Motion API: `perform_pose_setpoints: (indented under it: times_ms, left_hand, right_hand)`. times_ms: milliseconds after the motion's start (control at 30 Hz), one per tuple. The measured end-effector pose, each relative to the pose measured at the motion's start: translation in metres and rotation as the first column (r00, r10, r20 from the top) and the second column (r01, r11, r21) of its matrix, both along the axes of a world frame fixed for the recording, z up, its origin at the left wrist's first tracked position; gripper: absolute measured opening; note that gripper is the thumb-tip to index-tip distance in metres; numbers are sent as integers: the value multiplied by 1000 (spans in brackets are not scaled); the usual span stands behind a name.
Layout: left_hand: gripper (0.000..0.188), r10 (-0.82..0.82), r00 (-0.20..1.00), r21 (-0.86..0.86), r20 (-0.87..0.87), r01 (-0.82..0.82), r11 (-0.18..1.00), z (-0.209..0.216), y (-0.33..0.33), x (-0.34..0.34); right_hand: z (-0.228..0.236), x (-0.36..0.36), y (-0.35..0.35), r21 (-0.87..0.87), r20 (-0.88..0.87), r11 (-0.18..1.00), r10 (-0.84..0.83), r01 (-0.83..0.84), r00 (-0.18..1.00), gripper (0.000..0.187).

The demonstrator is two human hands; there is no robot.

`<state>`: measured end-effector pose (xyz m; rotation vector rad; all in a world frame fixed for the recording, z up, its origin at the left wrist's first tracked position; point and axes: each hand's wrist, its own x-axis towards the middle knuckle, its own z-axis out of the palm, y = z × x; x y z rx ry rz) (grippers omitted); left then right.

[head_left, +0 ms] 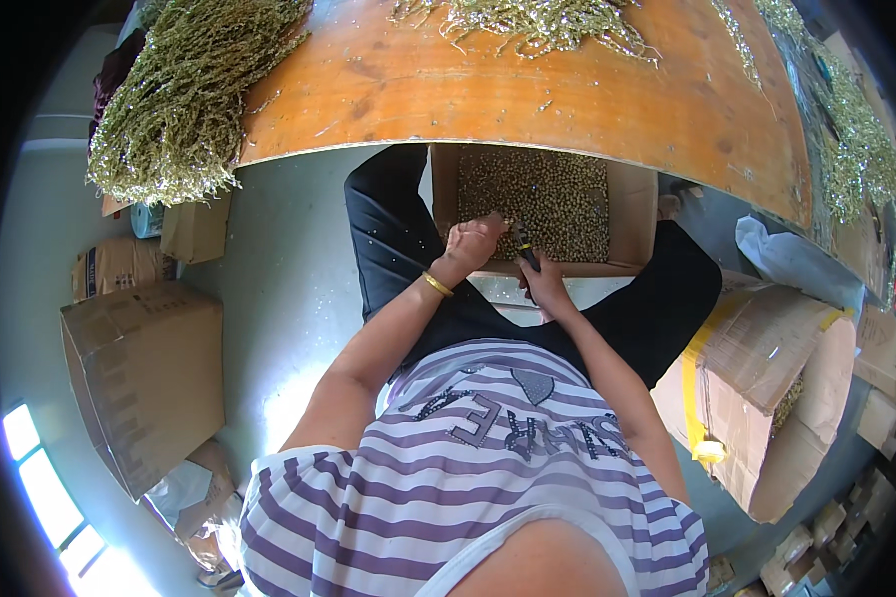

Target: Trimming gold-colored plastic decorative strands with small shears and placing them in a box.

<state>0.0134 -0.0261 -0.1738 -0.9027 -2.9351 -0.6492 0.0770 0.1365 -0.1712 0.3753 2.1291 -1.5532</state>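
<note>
- Head view, looking down: person seated at an orange bench [528, 90], an open carton [632, 214] on the lap, tucked under the near bench edge.
- Carton holds a deep layer of small tan-green bits [558, 199], covering its floor.
- Left hand [473, 244] curled shut at the near-left rim of the carton, pinching something small; a glittery sprig, I judge, but too small to be sure. Gold bangle [438, 285] on that wrist.
- Right hand [543, 284] closed round a dark-handled cutter [524, 251], tip pointing far, just beside the left hand's fingers.
- Progress, as judged: much already cut, given the full carton. Plenty left: a thick bundle [184, 99] hangs off the far-left bench corner, more sprigs [538, 25] lie along the far edge and down the right side.
- Floor: brown boxes [144, 378] left; another taped box [767, 388] right.
</note>
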Motion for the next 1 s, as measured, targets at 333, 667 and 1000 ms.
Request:
perform_pose_setpoints:
  times_ms: [333,667,1000]
  left_hand:
    - [12,213,956,264,200,-262,928,48,19,-2]
    - [15,79,979,354,187,-142,925,55,17,-3]
    - [15,-390,251,416,886,-802,429,91,20,-7]
  right_hand:
    - [26,-3,9,-35,-74,998,-58,56,996,21]
    - [41,5,10,99,-249,995,8,18,969,21]
    - [72,4,19,242,-507,969,81,51,858,37]
